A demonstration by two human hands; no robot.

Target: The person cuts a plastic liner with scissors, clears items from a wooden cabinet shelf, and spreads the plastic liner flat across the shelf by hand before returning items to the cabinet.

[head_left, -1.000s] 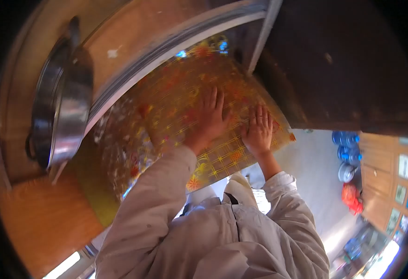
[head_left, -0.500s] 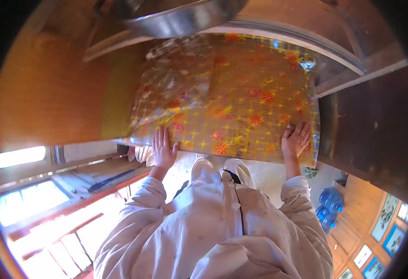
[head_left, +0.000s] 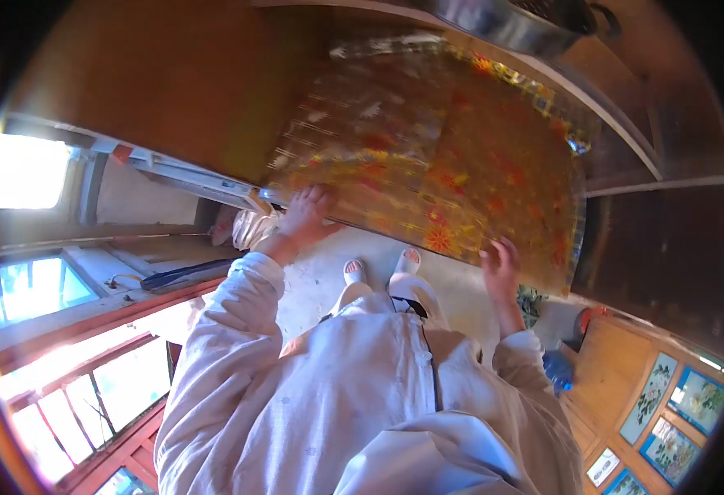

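A clear, shiny plastic sheet printed with yellow lines and red-orange flowers [head_left: 461,177] covers the brown surface in front of me. My left hand [head_left: 302,221] lies at the sheet's near left edge, thumb stretched out and fingers resting on it, holding nothing. Over the near right edge is my right hand [head_left: 502,271], its fingers apart and slightly bent. Whether its fingertips touch the sheet I cannot tell. Parts of the sheet are smeared by motion and glare.
A metal pot [head_left: 511,26] stands beyond the far edge. A wooden panel [head_left: 164,91] adjoins at the left, a dark panel [head_left: 667,256] at the right. Below right are a blue bottle [head_left: 558,370] and a cabinet with pictures [head_left: 618,363]. Bright windows [head_left: 28,293] line the left.
My view has turned, so the sheet and pot appear farther right. The flat right hand has drawn nearer to me and its fingers have bent. The left hand stays at the near edge.
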